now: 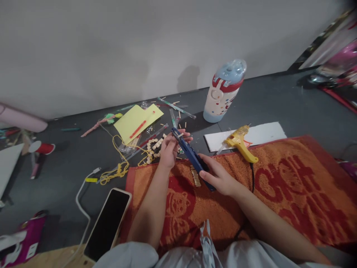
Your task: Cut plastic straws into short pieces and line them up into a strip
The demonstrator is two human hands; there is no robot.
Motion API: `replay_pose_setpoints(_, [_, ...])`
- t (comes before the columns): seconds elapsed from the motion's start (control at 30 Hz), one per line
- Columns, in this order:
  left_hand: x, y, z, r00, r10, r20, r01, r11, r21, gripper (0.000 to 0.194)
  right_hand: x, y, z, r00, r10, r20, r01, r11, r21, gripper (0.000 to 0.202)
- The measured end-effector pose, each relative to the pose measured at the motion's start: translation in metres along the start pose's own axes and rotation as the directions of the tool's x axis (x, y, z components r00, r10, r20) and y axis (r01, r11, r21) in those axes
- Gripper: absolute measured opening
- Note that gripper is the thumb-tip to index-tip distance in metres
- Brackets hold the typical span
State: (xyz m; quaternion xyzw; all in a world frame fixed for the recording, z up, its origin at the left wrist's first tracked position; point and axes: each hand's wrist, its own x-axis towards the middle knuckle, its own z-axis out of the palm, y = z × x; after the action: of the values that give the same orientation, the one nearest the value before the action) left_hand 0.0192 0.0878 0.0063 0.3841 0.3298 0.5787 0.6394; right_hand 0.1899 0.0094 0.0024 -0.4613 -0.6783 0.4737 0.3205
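Observation:
My right hand is closed around the lower end of a long dark-blue hand tool with a metal part at its far tip; its exact kind is unclear. My left hand is curled at that tip, fingers partly behind it. A short pale wooden stick lies across the tip, at my left fingers. Below the tool, a row of short wooden sticks rests on the orange and red towel. Just left of my left hand are more small wooden pieces on the dark table.
A yellow glue gun lies on a white board, its cord over the towel. Behind stands a water bottle. To the left are yellow paper, yellow string, a phone, a white cable and a red spool.

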Motion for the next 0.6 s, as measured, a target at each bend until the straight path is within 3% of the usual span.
replay_pose_setpoints(0.6, [0.0005, -0.0005, -0.0029, 0.999, -0.039, -0.031, 0.042, 0.994, 0.097, 0.045, 0.002, -0.0027, -0.0036, 1.0, -0.002, 0.024, 0.001, 0.999, 0.04, 0.059])
